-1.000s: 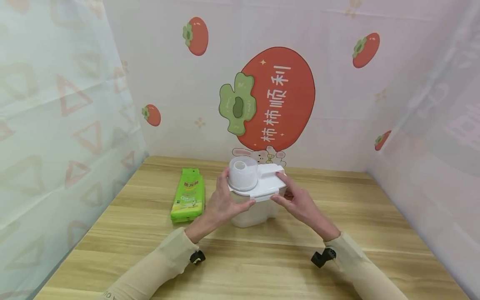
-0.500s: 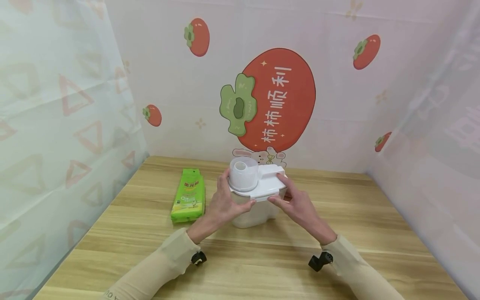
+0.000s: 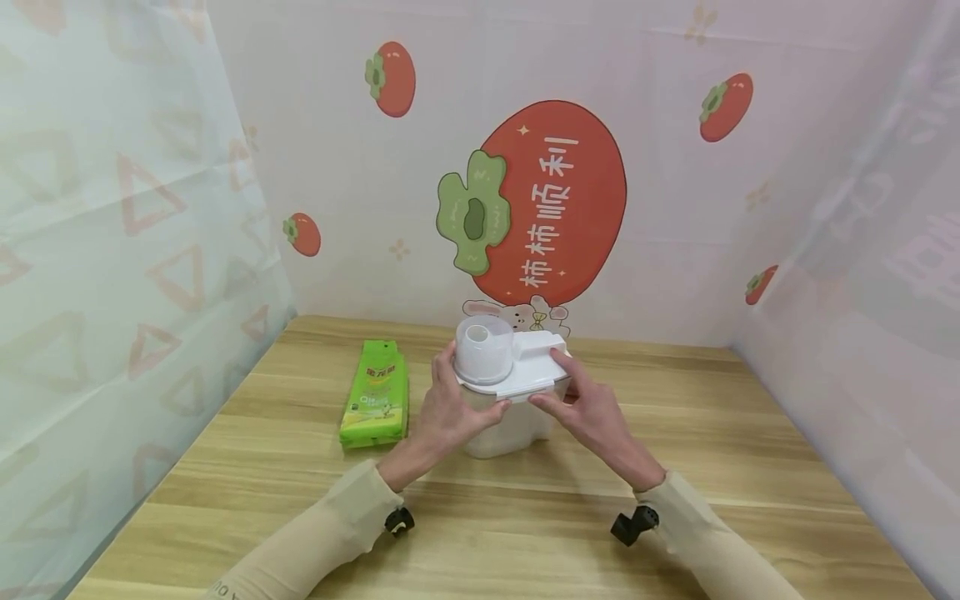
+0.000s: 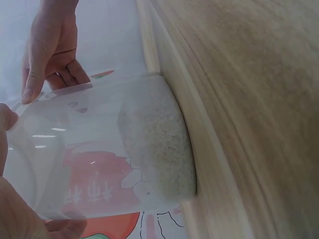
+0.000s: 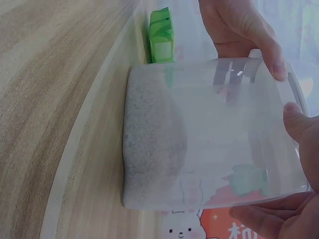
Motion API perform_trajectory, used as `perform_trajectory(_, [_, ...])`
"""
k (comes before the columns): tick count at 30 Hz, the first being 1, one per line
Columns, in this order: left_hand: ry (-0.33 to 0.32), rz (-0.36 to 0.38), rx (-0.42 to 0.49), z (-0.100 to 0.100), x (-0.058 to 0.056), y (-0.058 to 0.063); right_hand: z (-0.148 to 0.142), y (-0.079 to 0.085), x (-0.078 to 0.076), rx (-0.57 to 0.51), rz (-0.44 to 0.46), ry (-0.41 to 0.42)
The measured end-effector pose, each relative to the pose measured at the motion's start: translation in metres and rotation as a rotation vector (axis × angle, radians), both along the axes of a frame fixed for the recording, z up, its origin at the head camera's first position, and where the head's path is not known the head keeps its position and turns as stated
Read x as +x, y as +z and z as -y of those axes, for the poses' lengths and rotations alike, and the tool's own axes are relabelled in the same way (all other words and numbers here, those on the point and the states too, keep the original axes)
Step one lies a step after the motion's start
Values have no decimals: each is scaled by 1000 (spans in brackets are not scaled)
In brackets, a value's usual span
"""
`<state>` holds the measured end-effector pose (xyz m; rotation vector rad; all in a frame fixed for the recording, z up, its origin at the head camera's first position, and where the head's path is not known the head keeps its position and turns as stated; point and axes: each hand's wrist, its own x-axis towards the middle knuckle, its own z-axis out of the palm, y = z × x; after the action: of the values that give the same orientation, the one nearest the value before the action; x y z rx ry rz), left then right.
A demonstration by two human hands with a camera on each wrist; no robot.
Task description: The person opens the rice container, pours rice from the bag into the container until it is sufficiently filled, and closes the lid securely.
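Note:
A translucent rice storage container (image 3: pixel 506 437) with a white lid (image 3: pixel 538 371) stands upright on the table in the head view. A clear domed cup (image 3: pixel 484 354) sits on the lid's left part. White grains of rice (image 4: pixel 167 154) fill the container's lower part in the left wrist view. My left hand (image 3: pixel 444 417) grips the container's left side, its thumb on the front lid edge. On the right side my right hand (image 3: pixel 600 417) holds it, thumb against the white front latch (image 3: pixel 517 392) and a finger near the raised lid handle (image 3: pixel 542 343). Some far-side fingers are hidden in the head view.
To the left of the container, a green printed bag (image 3: pixel 375 400) lies on the wooden table (image 3: pixel 480 533). Behind stands a fabric wall with persimmon drawings (image 3: pixel 555 200). Fabric also hangs along both sides.
My right thumb has slid a little to the left along the front latch, and the right wrist has shifted slightly left with it. The left hand keeps its hold; the container stays put.

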<state>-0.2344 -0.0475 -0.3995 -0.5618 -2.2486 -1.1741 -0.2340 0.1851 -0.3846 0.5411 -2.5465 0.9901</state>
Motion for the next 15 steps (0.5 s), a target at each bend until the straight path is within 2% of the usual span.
perform_trajectory(15, [32,-13,24,-4,0,-2,4,-1,1,3,-36,-27])
